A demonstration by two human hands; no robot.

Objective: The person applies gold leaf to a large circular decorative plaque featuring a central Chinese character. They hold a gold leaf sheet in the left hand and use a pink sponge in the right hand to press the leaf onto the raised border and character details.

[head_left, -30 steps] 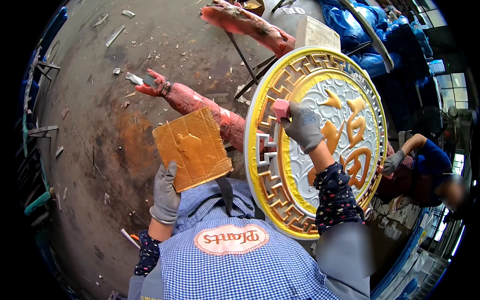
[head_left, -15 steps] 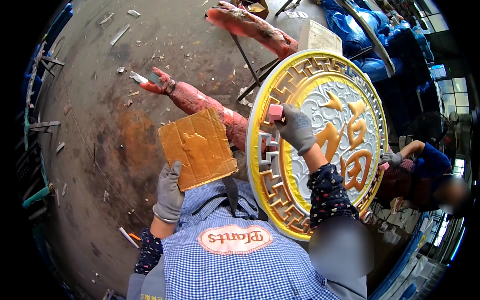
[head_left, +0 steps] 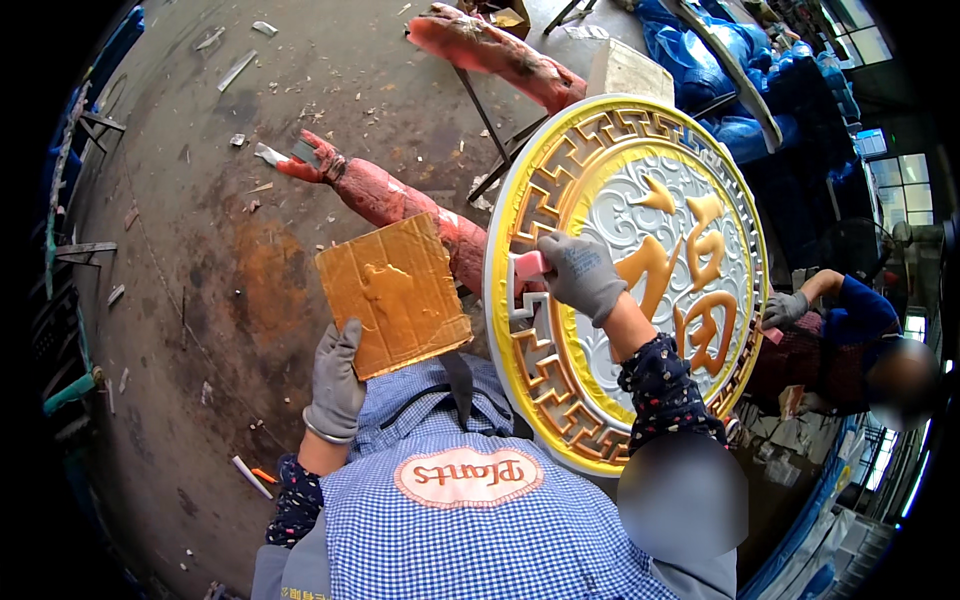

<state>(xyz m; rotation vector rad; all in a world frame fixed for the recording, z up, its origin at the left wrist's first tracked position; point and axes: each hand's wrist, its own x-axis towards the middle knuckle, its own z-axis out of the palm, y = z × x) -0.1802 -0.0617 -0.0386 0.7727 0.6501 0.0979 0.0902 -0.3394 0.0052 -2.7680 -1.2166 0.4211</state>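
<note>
Head view: the right hand [head_left: 580, 275] pinches a pink block [head_left: 530, 264] at the fretwork border [head_left: 545, 180] of a round panel [head_left: 665, 235]; the left hand [head_left: 336, 385] grips a gold-smeared cardboard square [head_left: 400, 300] near its lower-left corner. Beyond, a reddish beam [head_left: 385, 192] passes behind it.

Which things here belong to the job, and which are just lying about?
In use:
Pink block, in right hand
Brown cardboard, in left hand
Round ornate panel

Apparently lying about:
White stick
Pale strip
Blue plastic sheeting
</note>
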